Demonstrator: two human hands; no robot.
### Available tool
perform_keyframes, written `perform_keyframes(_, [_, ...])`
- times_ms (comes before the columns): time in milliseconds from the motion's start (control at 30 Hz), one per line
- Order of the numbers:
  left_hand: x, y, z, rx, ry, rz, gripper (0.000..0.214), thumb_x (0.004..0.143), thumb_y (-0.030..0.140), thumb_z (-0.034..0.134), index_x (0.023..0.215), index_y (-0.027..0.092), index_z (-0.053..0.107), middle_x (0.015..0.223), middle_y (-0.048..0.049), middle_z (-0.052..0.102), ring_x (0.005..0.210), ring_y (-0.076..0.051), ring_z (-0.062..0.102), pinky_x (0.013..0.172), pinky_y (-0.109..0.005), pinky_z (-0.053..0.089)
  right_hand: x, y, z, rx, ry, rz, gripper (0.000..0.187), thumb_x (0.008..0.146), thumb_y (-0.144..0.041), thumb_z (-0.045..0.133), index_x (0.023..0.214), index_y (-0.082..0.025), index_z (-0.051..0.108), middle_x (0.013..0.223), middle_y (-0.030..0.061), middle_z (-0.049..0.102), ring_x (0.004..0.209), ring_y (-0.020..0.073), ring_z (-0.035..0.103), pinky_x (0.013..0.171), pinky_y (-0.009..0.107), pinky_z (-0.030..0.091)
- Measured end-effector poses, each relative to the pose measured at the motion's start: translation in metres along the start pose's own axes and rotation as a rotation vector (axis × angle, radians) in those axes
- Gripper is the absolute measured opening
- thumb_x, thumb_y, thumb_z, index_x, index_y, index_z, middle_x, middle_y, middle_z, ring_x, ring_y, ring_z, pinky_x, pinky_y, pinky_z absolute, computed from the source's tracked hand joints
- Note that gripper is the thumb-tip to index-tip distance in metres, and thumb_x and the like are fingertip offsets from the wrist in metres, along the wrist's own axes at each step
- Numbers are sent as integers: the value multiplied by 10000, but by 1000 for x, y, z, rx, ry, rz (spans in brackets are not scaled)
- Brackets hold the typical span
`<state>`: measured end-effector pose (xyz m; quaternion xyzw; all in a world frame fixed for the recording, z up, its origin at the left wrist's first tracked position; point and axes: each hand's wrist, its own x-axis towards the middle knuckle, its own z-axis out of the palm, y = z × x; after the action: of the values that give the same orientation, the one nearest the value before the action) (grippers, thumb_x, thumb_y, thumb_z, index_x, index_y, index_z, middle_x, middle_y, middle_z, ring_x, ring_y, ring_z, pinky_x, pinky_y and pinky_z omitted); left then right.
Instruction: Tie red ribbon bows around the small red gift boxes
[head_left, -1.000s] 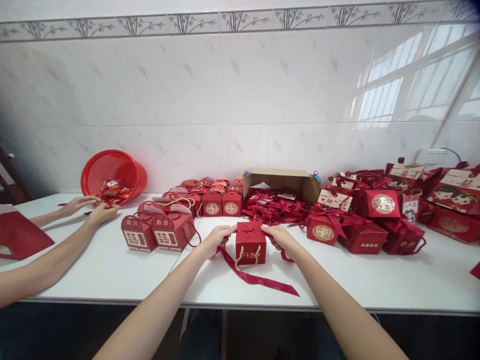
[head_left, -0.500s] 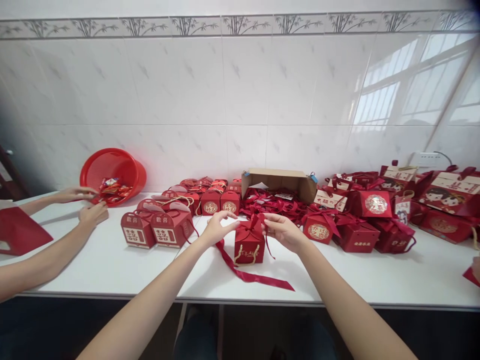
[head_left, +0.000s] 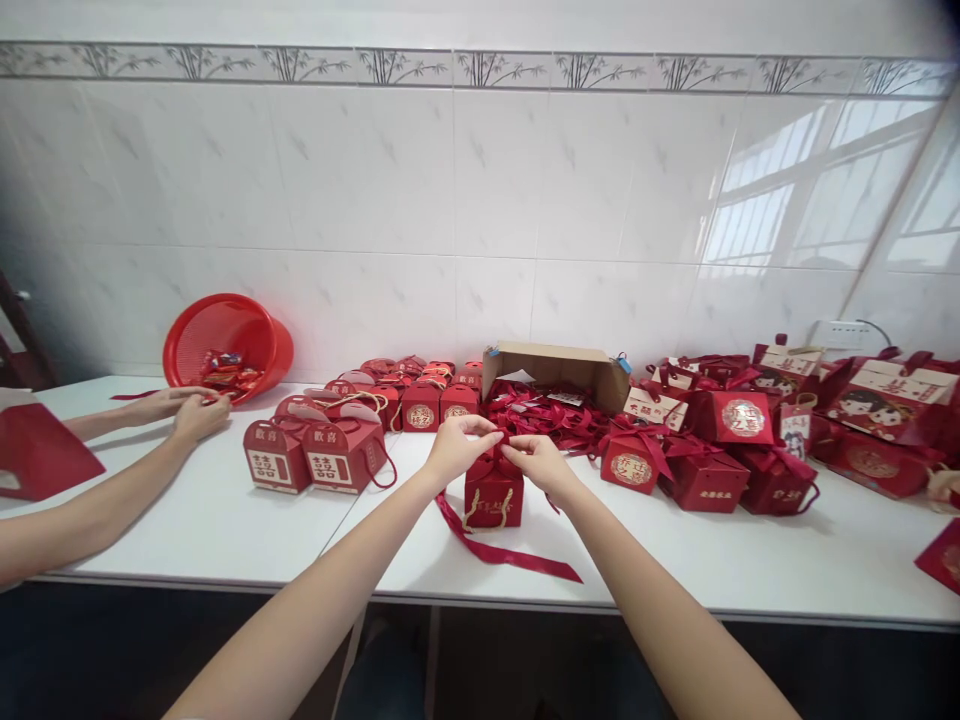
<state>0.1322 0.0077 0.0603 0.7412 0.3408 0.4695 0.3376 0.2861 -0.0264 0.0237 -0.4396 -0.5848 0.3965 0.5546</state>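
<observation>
Head view: left hand [head_left: 463, 447] and right hand [head_left: 543, 466] pinch ribbon [head_left: 525, 562]; below their fingers, the red gift box [head_left: 493, 503] looks closed, tying seemingly unfinished.

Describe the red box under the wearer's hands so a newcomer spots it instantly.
On the white table, look in front of the open cardboard box. Under left hand and right hand stands a small red box; unlike its neighbours, gold cord hangs down its front.

On the table [head_left: 210, 530], left to right: basket [head_left: 281, 345] holding candies [head_left: 229, 372], handled boxes [head_left: 328, 468], carton [head_left: 555, 351] with ribbons [head_left: 519, 402] inside, stacked gift boxes [head_left: 739, 418]; before the carton, single gift box [head_left: 492, 512].
</observation>
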Motion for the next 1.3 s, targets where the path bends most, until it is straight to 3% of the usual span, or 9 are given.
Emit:
perform_keyframes(233, [-1,-5,0,-112,-6,-51,196,618,290,729,737,147,665,767,-67,699,738,-191,642,683,-307,517,4,5,4,-115,92,-39,233,645,-363,678,706,-142,720,705,47,687,695,197,592,674,312,439])
perform_keyframes(433, [2,-15,-3,-164,14,-76,327,637,275,712,918,156,593,843,-53,674,852,-185,629,751,-301,493,10,18,4,-123,155,-85,210,657,-338,661,764,-159,684,831,67,697,825,232,611,772,351,458])
perform_keyframes(600, [-5,-47,-9,-75,101,-220,298,626,374,701,717,178,496,703,11,575,713,-139,554,678,-265,440,8,19,8,-73,94,-97,146,731,-306,563,786,-179,611,830,57,703,808,202,644,755,316,489])
perform_keyframes(767, [-14,-62,-10,-32,-31,-388,393,631,532,654,576,179,490,494,43,466,445,-104,419,447,-238,322,3,13,13,-131,133,-52,96,732,-237,520,759,-183,595,754,53,708,753,199,662,720,304,495])
perform_keyframes(933, [-12,-34,-21,-56,-96,-384,424,544,478,752,502,169,465,431,82,366,399,-54,299,420,-206,215,4,10,15,-268,246,24,95,688,-188,505,681,-175,598,635,58,693,653,203,661,630,284,472])
perform_keyframes(1133, [0,12,-19,-198,-176,-390,367,594,473,718,581,142,559,536,20,518,476,-90,474,503,-231,363,-1,5,16,-445,301,-31,128,691,-216,538,713,-180,658,731,67,708,702,216,645,646,289,441])
perform_keyframes(1300, [12,17,0,-222,-144,-349,285,591,386,717,707,130,663,661,-30,637,610,-129,567,607,-255,414,-11,1,18,-514,238,-128,130,733,-272,560,732,-223,681,731,20,704,676,186,623,623,263,410])
